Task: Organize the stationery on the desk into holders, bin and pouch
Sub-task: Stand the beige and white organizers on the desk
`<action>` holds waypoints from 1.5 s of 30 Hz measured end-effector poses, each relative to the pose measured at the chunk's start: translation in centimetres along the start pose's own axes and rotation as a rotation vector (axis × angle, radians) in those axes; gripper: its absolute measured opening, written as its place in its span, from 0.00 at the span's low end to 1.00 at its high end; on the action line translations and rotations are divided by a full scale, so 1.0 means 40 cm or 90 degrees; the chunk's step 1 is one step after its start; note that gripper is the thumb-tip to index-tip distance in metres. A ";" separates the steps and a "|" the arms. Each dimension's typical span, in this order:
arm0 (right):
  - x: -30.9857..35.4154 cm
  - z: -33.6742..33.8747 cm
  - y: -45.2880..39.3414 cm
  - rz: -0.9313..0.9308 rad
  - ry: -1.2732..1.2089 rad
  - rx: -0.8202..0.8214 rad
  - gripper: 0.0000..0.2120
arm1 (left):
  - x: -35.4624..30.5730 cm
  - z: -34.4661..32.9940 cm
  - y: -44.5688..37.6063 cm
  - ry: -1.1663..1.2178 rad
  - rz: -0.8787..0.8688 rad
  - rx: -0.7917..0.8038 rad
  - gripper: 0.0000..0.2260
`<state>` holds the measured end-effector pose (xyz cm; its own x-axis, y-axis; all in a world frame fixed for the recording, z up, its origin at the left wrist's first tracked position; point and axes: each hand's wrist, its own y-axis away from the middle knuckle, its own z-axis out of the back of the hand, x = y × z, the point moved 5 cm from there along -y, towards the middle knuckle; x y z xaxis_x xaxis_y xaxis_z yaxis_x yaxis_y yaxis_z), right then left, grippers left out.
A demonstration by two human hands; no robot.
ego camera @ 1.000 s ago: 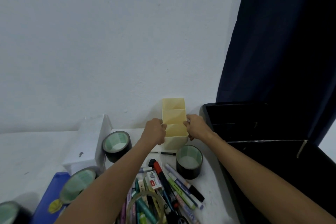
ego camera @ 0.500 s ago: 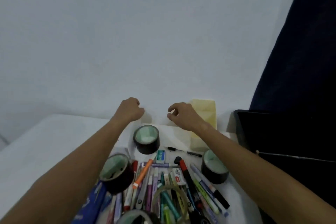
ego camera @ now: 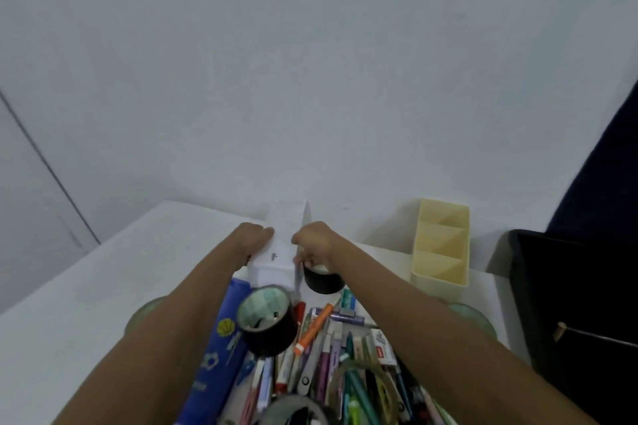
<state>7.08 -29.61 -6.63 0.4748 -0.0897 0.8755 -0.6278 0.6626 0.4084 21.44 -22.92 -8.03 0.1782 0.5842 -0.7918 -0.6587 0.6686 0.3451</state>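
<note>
A white holder box [ego camera: 280, 252] stands on the desk by the wall. My left hand [ego camera: 254, 235] grips its left side and my right hand [ego camera: 312, 240] grips its right side. A yellow holder [ego camera: 442, 245] with three compartments stands apart at the right, by the wall. A black bin [ego camera: 566, 293] sits at the far right. A blue pouch [ego camera: 221, 345] lies under my left forearm. A heap of pens and markers [ego camera: 331, 352] fills the near middle, with black tape rolls [ego camera: 267, 317] on and around it.
Another black tape roll [ego camera: 322, 278] sits just under my right hand. A clear tape ring [ego camera: 359, 379] lies on the pens. The desk's left part [ego camera: 103, 286] is white and bare. A dark curtain [ego camera: 607, 183] hangs at the right.
My hands left the yellow holder, swung left, and now grip the white holder box on both sides. The view has turned left too.
</note>
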 end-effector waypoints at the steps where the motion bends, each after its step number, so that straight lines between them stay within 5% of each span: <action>1: -0.002 0.001 0.002 -0.010 -0.055 0.001 0.02 | -0.012 0.005 0.006 -0.006 -0.024 -0.023 0.13; 6: 0.030 0.042 0.026 0.059 -0.176 0.004 0.20 | -0.101 0.041 0.103 -0.140 -0.227 -0.174 0.19; 11: 0.074 0.123 0.108 0.130 -0.319 0.051 0.23 | -0.177 -0.025 0.273 -0.316 -0.357 -0.301 0.25; 14: 0.072 0.190 0.129 0.176 -0.336 0.023 0.38 | -0.203 -0.094 0.342 -0.371 -0.499 -0.231 0.30; 19: 0.024 0.293 0.156 0.216 -0.397 -0.061 0.32 | -0.250 -0.159 0.398 -0.208 -0.702 -0.079 0.27; 22: -0.004 0.361 0.176 0.241 -0.475 -0.074 0.27 | -0.277 -0.138 0.397 0.030 -0.711 -0.101 0.20; 25: -0.006 0.404 0.192 0.305 -0.614 0.017 0.28 | -0.311 -0.115 0.364 0.091 -0.607 -0.173 0.15; 27: -0.004 0.418 0.194 0.307 -0.646 0.051 0.31 | -0.333 -0.128 0.328 0.082 -0.469 -0.062 0.20; 30: 0.008 0.404 0.194 0.287 -0.604 0.092 0.33 | -0.364 -0.167 0.310 0.119 -0.387 0.166 0.18; 36: -0.007 0.413 0.183 0.244 -0.299 -0.097 0.30 | -0.373 -0.159 0.302 0.208 -0.320 0.304 0.18; 40: -0.035 0.418 0.136 0.173 -0.241 -0.191 0.24 | -0.373 -0.166 0.311 0.131 -0.373 0.290 0.13; 45: -0.064 0.406 0.089 0.075 -0.316 -0.012 0.18 | -0.349 -0.170 0.306 0.122 -0.393 0.252 0.31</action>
<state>-6.38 -39.07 -3.23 0.0476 -0.3532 0.9343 -0.6466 0.7021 0.2984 5.91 -26.00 3.82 0.2751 -0.0162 -0.9613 -0.1628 0.9846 -0.0632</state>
